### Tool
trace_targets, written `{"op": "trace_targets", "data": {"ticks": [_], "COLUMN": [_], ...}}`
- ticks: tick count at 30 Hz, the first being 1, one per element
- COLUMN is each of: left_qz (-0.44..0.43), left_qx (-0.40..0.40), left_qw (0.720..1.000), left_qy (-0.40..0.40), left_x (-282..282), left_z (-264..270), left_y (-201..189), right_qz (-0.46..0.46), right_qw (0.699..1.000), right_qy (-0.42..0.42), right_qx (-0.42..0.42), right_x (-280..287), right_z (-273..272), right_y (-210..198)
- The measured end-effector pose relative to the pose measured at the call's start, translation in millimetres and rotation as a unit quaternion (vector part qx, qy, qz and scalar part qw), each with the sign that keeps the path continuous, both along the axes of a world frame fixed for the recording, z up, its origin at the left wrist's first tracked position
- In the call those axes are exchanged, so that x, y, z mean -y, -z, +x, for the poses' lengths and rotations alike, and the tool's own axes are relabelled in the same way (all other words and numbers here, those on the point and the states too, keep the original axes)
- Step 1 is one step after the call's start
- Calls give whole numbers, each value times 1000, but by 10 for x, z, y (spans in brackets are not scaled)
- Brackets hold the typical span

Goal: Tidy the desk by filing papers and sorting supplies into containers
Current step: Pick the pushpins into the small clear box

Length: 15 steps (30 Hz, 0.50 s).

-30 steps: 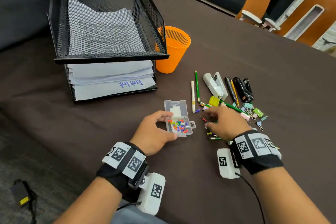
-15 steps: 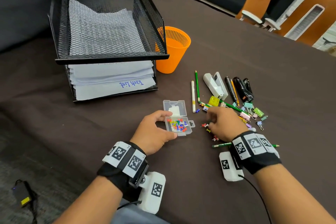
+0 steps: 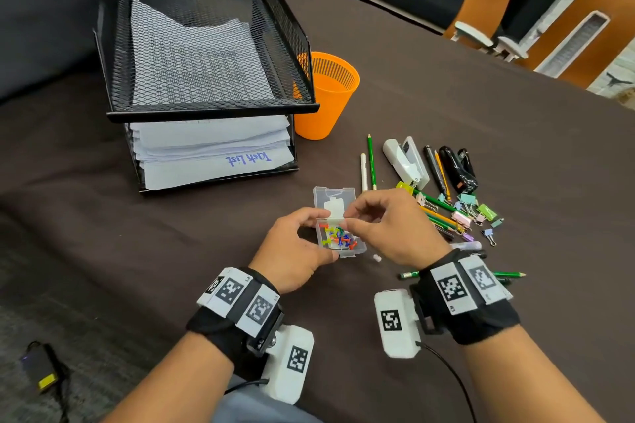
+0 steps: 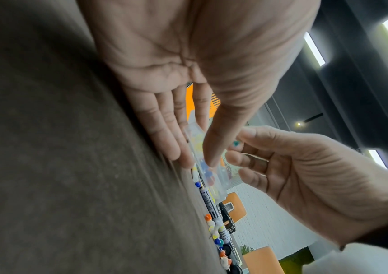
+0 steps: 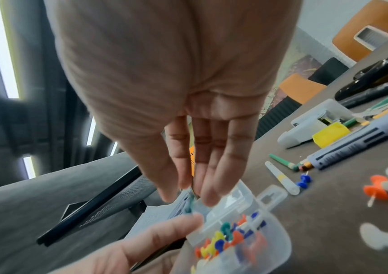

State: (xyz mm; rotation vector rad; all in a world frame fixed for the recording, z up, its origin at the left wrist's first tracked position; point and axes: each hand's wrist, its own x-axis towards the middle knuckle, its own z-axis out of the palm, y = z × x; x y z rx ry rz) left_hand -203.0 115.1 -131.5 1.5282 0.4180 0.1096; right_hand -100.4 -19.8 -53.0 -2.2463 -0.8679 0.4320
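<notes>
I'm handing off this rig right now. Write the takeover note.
Left hand holds the small clear plastic pin box, lid open, on the dark desk.
Right hand pinches a teal push pin over it.
Done: papers in the black mesh tray; many pins boxed.
Left: loose pins, pencils, binder clips, staplers; orange cup looks empty.

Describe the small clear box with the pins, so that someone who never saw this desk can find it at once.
Start at the black mesh paper tray on the dark table; the orange cup stands beside it. In front of the tray, between the left hand and the right hand, lies the clear plastic box. Its lid is open, and it alone holds a heap of coloured push pins.
</notes>
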Motion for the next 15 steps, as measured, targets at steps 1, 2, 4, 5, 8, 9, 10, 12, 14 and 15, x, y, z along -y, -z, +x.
{"op": "trace_targets", "data": {"ticks": [1,2,4,5,8,9,10,12,14,15], "left_qz": [-1,-2,-3,-4,-8,-10,-10,-11,-12,-10], "left_qx": [3,4,1,-2,-6,-6,-7,-8,-14,-17], "left_qw": [1000,1000,1000,1000,1000,1000,1000,1000,999,999], "left_qy": [-1,-2,-8,-10,-20,-22,-25,-28,-30,-30], "left_x": [-4,-5,-10,-11,-22,-28,-33,-32,-29,-29], "left_z": [2,6,15,15,11,13,18,26,26,22], "left_y": [-3,-1,6,6,13,21,30,35,26,24], "right_qz": [1,5,10,4,-89,-150,-208,-265,-266,-266], "right_qw": [1000,1000,997,996,992,986,976,959,956,956], "right_qy": [5,17,52,68,49,17,-16,-55,-59,-60], "right_qx": [4,13,48,66,76,65,60,83,106,107], "right_x": [14,40,130,194,353,380,396,426,440,439], "right_z": [18,47,136,178,199,158,103,18,-12,-16], "right_y": [-5,-7,-5,3,77,127,180,267,278,267]}}
